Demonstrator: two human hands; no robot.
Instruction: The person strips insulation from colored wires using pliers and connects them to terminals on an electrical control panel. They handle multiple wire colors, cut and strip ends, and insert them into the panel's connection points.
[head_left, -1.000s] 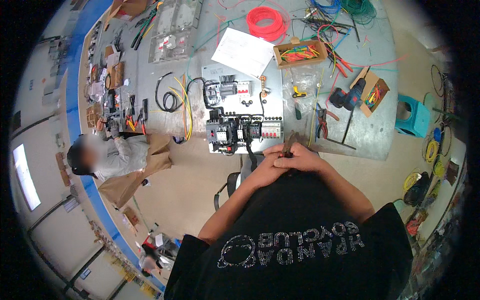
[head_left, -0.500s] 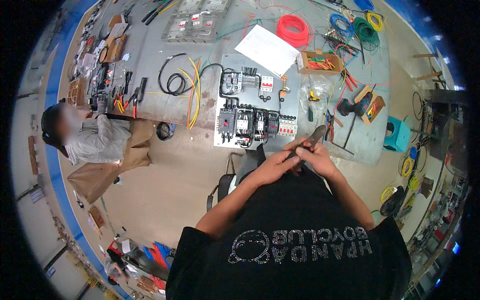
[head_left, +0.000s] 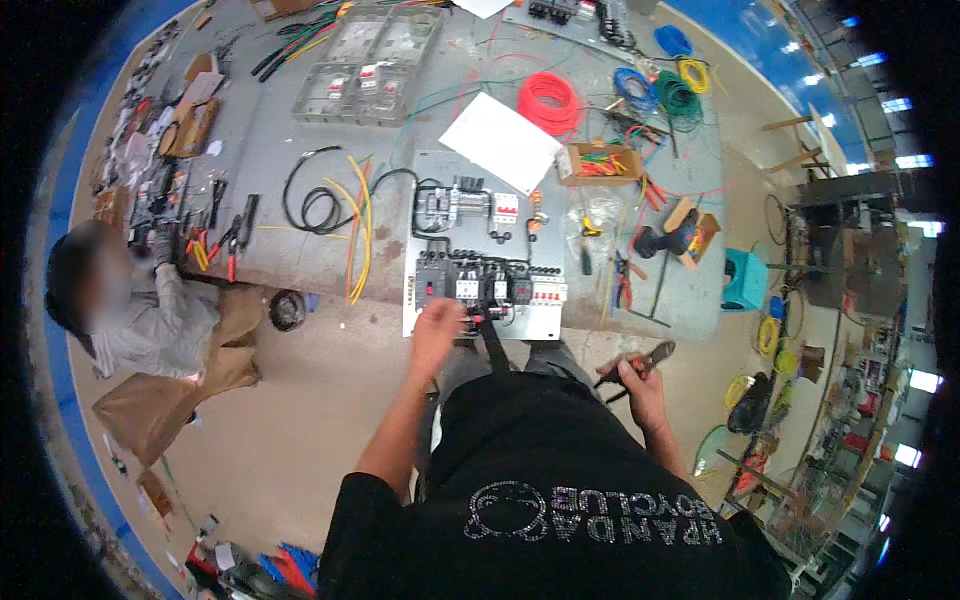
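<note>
My right hand is closed around dark-handled pliers, held off the table's front edge with the jaws pointing up and right. At the lower edge of a light metal mounting plate, my left hand has its fingers curled, somewhat blurred; what they may hold cannot be made out. Just beyond that hand, a black circuit breaker sits on the plate. Beside it are contactors and a row of red-switched breakers. Black wires link these parts to a terminal row and another breaker higher up.
Right of the plate lie a screwdriver, red-handled pliers and a cordless drill. White paper, a red wire coil and a box of coloured sleeves lie behind. At left, a co-worker sits at the table.
My hands, together on the pliers before, have parted. The left has moved left to the plate's lower edge; the right keeps the pliers, lower down. The view has shifted.
</note>
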